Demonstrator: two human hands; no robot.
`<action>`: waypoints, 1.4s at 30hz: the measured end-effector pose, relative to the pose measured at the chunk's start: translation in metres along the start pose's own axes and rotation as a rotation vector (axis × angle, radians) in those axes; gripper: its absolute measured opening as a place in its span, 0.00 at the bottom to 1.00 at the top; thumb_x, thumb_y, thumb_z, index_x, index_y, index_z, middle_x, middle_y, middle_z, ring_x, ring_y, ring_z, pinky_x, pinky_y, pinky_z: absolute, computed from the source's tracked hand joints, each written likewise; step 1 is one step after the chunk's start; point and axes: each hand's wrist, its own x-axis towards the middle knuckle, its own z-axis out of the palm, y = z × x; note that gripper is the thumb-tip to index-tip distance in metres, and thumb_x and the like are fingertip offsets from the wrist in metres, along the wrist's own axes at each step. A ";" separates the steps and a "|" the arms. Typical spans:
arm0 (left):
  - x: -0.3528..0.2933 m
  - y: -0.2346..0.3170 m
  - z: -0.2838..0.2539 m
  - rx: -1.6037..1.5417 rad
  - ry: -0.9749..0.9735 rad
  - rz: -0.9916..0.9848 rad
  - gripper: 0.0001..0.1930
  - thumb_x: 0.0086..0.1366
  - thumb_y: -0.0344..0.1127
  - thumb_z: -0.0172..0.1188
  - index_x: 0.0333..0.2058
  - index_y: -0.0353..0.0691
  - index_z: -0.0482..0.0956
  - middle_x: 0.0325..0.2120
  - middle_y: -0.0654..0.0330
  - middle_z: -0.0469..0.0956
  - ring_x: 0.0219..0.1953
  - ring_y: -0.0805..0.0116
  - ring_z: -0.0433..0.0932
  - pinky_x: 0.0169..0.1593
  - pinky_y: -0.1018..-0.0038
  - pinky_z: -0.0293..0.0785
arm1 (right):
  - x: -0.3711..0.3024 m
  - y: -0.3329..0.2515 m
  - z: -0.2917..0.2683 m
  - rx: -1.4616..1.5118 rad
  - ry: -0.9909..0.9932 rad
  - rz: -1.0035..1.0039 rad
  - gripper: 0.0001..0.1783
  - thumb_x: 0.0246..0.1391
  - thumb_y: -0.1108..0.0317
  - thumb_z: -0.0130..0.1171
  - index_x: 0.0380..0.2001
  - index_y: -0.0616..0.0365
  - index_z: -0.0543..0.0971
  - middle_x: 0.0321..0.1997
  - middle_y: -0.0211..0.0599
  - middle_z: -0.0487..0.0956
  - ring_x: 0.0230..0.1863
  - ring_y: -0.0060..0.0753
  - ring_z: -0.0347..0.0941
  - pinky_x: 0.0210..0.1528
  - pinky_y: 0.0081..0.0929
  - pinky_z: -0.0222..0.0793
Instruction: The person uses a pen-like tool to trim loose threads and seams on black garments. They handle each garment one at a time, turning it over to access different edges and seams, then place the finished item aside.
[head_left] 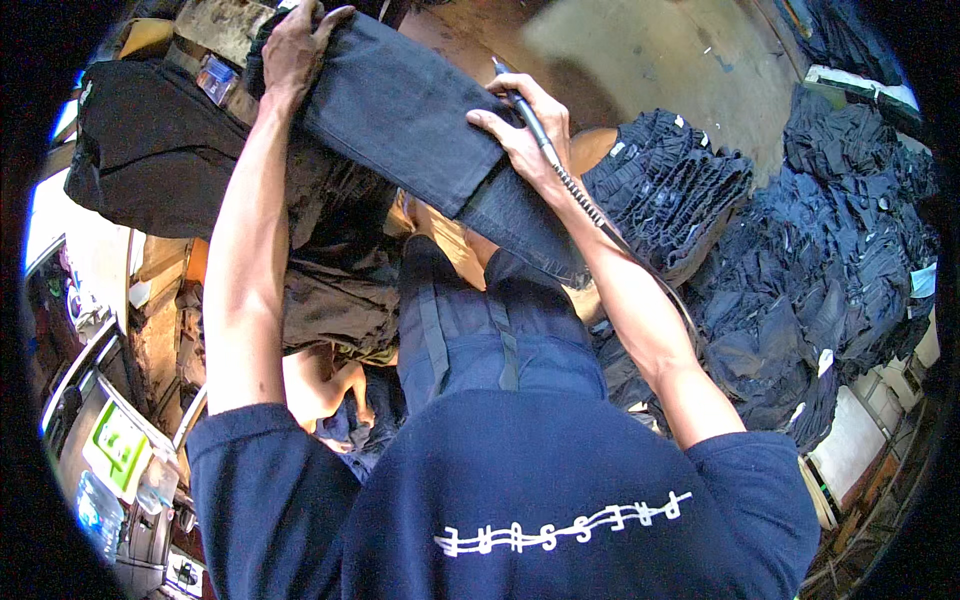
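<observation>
Dark denim trousers stretch out in front of me, one leg running from upper left down to the right. At the far left my left hand is closed on the upper end of the cloth, the thumb lying over its edge. My right hand grips a slim black pen-shaped tool that has a ribbed sleeve and a cord running back along my forearm. Its narrow tip points up and away to the left, apart from the cloth. The leg's frayed lower end hangs just left of my right wrist.
A folded stack of dark garments stands to the right, beside a large loose heap of dark clothing. More black cloth lies at the left. Another person's arm shows low left. A plastic bottle sits in the lower left corner.
</observation>
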 end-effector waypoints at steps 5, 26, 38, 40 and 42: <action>-0.046 0.076 -0.036 -0.028 0.403 -0.044 0.32 0.64 0.54 0.78 0.53 0.34 0.79 0.50 0.47 0.82 0.56 0.46 0.78 0.62 0.56 0.72 | -0.024 0.008 -0.007 0.064 0.069 0.175 0.22 0.47 0.69 0.85 0.44 0.58 0.85 0.39 0.33 0.86 0.41 0.24 0.81 0.49 0.26 0.78; -0.269 0.230 -0.034 -1.304 -0.123 -1.074 0.18 0.54 0.27 0.85 0.38 0.36 0.83 0.32 0.64 0.86 0.33 0.80 0.80 0.42 0.80 0.77 | -0.084 -0.010 -0.035 0.157 -0.007 -0.278 0.16 0.60 0.69 0.70 0.48 0.67 0.86 0.44 0.49 0.89 0.47 0.49 0.87 0.55 0.41 0.83; -0.281 0.228 -0.021 -1.351 -0.044 -1.021 0.17 0.54 0.22 0.83 0.36 0.35 0.81 0.32 0.60 0.87 0.34 0.76 0.84 0.42 0.79 0.81 | -0.118 -0.003 -0.038 0.006 -0.266 -0.408 0.15 0.48 0.75 0.70 0.41 0.68 0.89 0.40 0.49 0.90 0.50 0.52 0.90 0.61 0.51 0.84; -0.282 0.228 -0.020 -1.294 -0.059 -1.014 0.17 0.54 0.21 0.83 0.36 0.35 0.81 0.32 0.60 0.87 0.34 0.76 0.84 0.42 0.78 0.81 | -0.118 -0.004 -0.038 0.012 -0.271 -0.401 0.15 0.48 0.75 0.70 0.41 0.67 0.89 0.41 0.49 0.90 0.50 0.52 0.90 0.61 0.51 0.84; -0.282 0.228 -0.019 -1.340 -0.043 -1.023 0.17 0.55 0.22 0.83 0.36 0.35 0.81 0.32 0.60 0.87 0.34 0.76 0.84 0.42 0.79 0.81 | -0.119 -0.004 -0.038 -0.002 -0.275 -0.386 0.15 0.48 0.75 0.70 0.41 0.67 0.89 0.41 0.49 0.90 0.50 0.52 0.90 0.61 0.51 0.84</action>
